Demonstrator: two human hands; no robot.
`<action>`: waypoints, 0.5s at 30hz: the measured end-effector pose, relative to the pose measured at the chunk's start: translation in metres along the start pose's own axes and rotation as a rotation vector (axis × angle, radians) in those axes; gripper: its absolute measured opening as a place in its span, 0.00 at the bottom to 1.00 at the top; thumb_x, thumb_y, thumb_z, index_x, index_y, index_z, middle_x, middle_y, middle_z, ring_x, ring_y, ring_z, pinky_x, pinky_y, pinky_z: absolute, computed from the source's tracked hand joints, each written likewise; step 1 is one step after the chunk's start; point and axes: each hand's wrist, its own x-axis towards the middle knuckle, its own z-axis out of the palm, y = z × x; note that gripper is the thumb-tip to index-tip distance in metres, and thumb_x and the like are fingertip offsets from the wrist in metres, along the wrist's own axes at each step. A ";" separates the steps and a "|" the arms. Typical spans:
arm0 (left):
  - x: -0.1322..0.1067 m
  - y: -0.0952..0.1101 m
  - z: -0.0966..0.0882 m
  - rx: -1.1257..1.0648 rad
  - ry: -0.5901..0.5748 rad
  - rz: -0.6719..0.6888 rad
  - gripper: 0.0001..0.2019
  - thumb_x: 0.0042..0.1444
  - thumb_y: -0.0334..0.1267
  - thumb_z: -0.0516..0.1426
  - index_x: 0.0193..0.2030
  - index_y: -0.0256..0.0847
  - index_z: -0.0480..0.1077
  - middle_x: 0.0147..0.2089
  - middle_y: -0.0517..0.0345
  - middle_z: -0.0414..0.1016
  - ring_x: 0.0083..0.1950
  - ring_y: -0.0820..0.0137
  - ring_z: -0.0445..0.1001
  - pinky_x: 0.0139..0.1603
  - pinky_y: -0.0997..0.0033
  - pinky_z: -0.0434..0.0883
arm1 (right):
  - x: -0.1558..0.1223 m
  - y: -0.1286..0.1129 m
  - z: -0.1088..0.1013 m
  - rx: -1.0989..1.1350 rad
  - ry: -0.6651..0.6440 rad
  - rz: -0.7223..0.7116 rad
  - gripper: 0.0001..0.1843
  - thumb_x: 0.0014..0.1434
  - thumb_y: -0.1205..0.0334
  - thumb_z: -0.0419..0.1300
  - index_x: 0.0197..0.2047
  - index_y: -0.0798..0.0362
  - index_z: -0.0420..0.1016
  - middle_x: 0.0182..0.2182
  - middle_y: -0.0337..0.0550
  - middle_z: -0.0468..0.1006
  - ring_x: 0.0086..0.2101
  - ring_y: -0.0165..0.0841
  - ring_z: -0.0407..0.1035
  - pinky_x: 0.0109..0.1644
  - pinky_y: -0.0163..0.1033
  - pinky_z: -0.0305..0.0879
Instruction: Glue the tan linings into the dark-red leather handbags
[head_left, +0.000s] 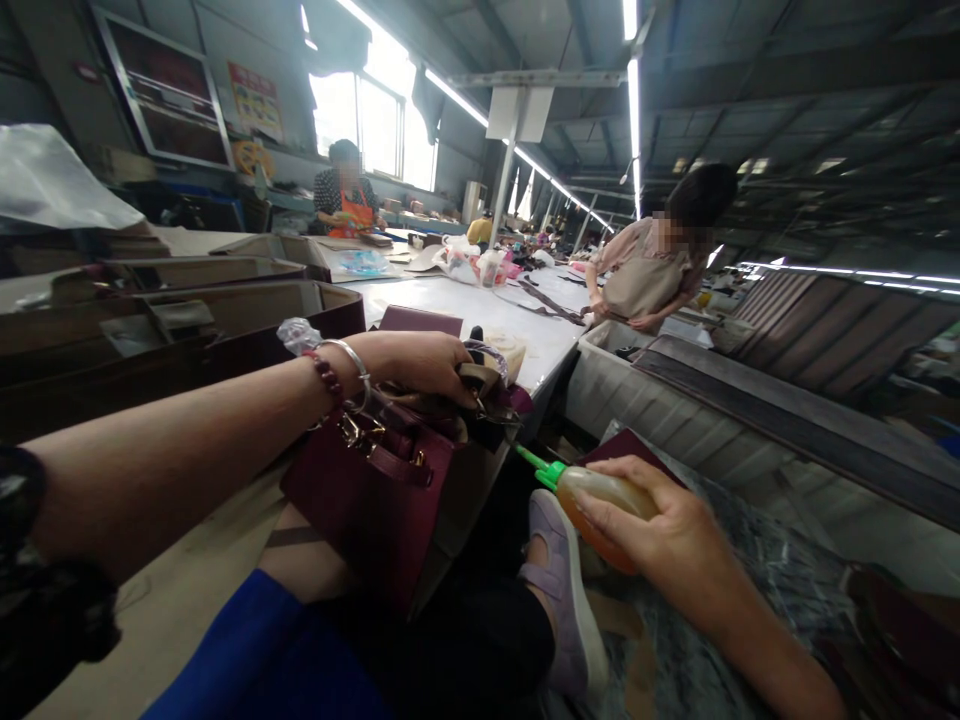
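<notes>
A burgundy handbag [375,510] with gold-coloured metal fittings rests over my lap, against the table edge. My left hand [424,362] is closed on the upper part of the bag, its fingers gripping the top edge near a plastic-wrapped handle [487,355]. In my right hand [660,510] is a squeeze bottle [600,505] of amber liquid, with fingers and thumb wrapped round it. Its green nozzle [536,462] points up and left at the bag's side, close to the edge held by my left hand. Whether the tip touches the bag, I cannot tell.
A long white table [525,310] runs ahead, with plastic bags [480,262] and straps on it. Open boxes [247,310] stand at left. A co-worker in an apron [645,270] stands by a white bin [600,375] at right; another person [345,195] sits at the back left.
</notes>
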 end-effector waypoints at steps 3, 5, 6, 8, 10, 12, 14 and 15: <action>0.000 0.000 0.000 0.015 0.000 0.008 0.13 0.48 0.46 0.60 0.37 0.41 0.75 0.29 0.61 0.74 0.28 0.73 0.68 0.31 0.75 0.61 | 0.001 0.000 0.001 -0.021 -0.036 0.027 0.19 0.42 0.46 0.58 0.33 0.49 0.77 0.33 0.43 0.79 0.35 0.42 0.73 0.40 0.43 0.67; 0.001 -0.001 0.001 -0.011 0.000 0.029 0.13 0.48 0.46 0.60 0.38 0.41 0.75 0.32 0.60 0.76 0.30 0.73 0.68 0.31 0.75 0.61 | 0.002 0.000 0.001 -0.004 -0.024 0.018 0.19 0.43 0.46 0.58 0.34 0.49 0.77 0.34 0.43 0.79 0.36 0.41 0.73 0.40 0.43 0.67; 0.001 -0.001 0.001 -0.031 -0.002 0.038 0.13 0.48 0.45 0.60 0.39 0.41 0.75 0.33 0.60 0.76 0.31 0.72 0.68 0.32 0.76 0.61 | 0.002 0.001 0.000 0.012 -0.007 0.002 0.19 0.44 0.46 0.58 0.35 0.49 0.77 0.34 0.43 0.79 0.35 0.41 0.73 0.40 0.43 0.67; 0.000 -0.001 0.001 -0.070 -0.004 0.046 0.13 0.48 0.44 0.59 0.39 0.41 0.75 0.34 0.60 0.77 0.32 0.72 0.69 0.33 0.76 0.62 | 0.003 0.001 -0.001 0.033 0.016 -0.024 0.19 0.45 0.46 0.58 0.35 0.50 0.77 0.34 0.43 0.79 0.35 0.40 0.73 0.41 0.42 0.67; 0.000 0.000 0.001 -0.060 -0.006 0.030 0.12 0.48 0.43 0.59 0.37 0.41 0.75 0.32 0.59 0.76 0.31 0.72 0.69 0.32 0.76 0.61 | 0.004 0.002 -0.001 0.030 0.005 -0.021 0.19 0.44 0.47 0.59 0.35 0.50 0.77 0.33 0.43 0.80 0.34 0.40 0.73 0.39 0.42 0.67; 0.000 0.001 0.000 -0.020 -0.009 0.013 0.12 0.48 0.45 0.59 0.35 0.40 0.76 0.29 0.59 0.75 0.29 0.73 0.68 0.31 0.75 0.61 | 0.003 0.003 0.001 0.017 -0.035 0.007 0.19 0.44 0.47 0.59 0.35 0.50 0.77 0.33 0.43 0.80 0.33 0.40 0.73 0.37 0.41 0.67; 0.000 0.001 0.000 0.008 -0.006 0.007 0.13 0.47 0.47 0.60 0.35 0.40 0.76 0.28 0.59 0.74 0.28 0.72 0.67 0.31 0.74 0.61 | 0.003 0.003 0.002 0.011 -0.057 0.022 0.18 0.43 0.47 0.58 0.34 0.50 0.77 0.32 0.42 0.80 0.33 0.40 0.73 0.37 0.42 0.67; 0.000 0.000 0.000 0.004 -0.001 0.017 0.14 0.47 0.47 0.60 0.36 0.41 0.76 0.29 0.58 0.75 0.29 0.72 0.68 0.31 0.74 0.61 | 0.003 0.003 0.002 0.014 -0.052 0.020 0.18 0.44 0.47 0.58 0.34 0.50 0.77 0.32 0.42 0.80 0.34 0.40 0.73 0.38 0.42 0.67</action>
